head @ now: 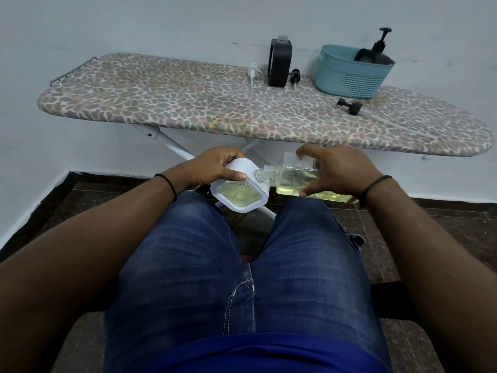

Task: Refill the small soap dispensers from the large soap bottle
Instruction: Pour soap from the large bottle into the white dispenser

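Holding both containers above the knees, the person is sitting before the ironing board [188, 103]. Left hand [212, 168] fingers are wrapping a white, rounded-square dispenser [239, 195]. Right hand [338, 170] fingers are pinching a clear square bottle [295, 176] of yellow liquid, lying horizontal, threaded neck pointing left into the dispenser.
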